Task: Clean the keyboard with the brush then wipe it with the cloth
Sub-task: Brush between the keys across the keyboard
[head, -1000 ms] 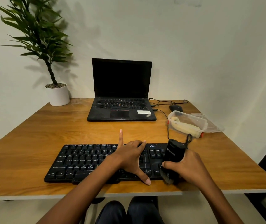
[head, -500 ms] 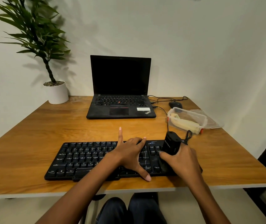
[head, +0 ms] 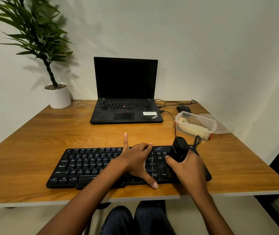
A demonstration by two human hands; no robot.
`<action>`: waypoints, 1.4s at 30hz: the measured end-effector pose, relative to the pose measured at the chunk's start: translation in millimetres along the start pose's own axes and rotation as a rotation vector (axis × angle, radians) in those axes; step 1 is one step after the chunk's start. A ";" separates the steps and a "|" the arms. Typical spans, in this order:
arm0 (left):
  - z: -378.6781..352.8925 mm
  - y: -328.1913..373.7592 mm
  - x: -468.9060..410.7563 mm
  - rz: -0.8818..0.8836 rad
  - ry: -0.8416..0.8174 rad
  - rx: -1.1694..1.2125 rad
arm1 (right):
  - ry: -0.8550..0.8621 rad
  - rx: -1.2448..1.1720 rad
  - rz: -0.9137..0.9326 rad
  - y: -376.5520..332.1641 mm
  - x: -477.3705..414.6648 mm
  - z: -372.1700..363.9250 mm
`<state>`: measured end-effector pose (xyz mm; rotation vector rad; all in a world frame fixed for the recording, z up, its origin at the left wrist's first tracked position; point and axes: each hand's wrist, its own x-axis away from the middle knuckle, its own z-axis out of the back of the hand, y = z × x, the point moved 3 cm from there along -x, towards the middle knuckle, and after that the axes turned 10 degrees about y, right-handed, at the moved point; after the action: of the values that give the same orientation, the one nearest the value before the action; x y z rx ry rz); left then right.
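Observation:
A black keyboard [head: 87, 165] lies along the near edge of the wooden desk [head: 33, 136]. My left hand [head: 137, 160] rests spread on its middle keys, with the thumb at the front edge and one finger pointing away. My right hand [head: 189, 172] grips a black brush [head: 178, 150] with a wrist loop, held tilted over the keyboard's right end. The bristles are hidden behind my hand. A pale cloth [head: 193, 128] lies in a clear plastic box [head: 210, 122] beyond the keyboard's right end.
An open black laptop [head: 126, 92] stands at the back centre, with cables and a black mouse [head: 183, 109] to its right. A potted plant [head: 59, 97] sits at the back left. The box's lid [head: 225, 128] lies beside the box.
My right hand has moved the brush away from me over the keyboard's right end, from its front edge towards the back. My left hand has stayed in place.

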<state>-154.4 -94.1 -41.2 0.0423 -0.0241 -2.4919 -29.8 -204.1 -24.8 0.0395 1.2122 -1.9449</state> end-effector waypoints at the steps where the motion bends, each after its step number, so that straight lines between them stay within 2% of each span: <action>1: 0.2 0.0 0.2 0.000 -0.002 0.000 | 0.053 -0.009 -0.005 -0.1 -1.6 -5.0; 4: 0.6 -0.4 0.1 0.001 -0.004 -0.002 | 0.134 -0.047 0.025 -0.7 4.7 -10.5; 12: -0.2 -0.5 0.2 -0.002 -0.004 -0.005 | -0.031 -0.016 0.007 2.2 14.8 10.4; 19: 0.8 -0.3 -0.6 0.000 -0.014 0.001 | 0.079 0.009 0.036 -4.2 -5.3 -11.2; 27: 0.2 -0.7 0.1 -0.001 -0.007 0.005 | -0.095 0.024 -0.005 2.4 9.9 10.7; 34: 1.4 -0.1 0.6 0.002 -0.013 0.020 | 0.053 -0.099 -0.028 -2.7 5.8 -11.7; 42: 2.5 1.0 2.3 0.009 -0.017 0.024 | -0.069 -0.072 -0.029 0.8 20.0 -1.1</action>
<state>-155.7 -96.3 -38.7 0.0312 -0.0610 -2.4836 -42.8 -215.8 -34.4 -0.0819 1.2417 -1.9102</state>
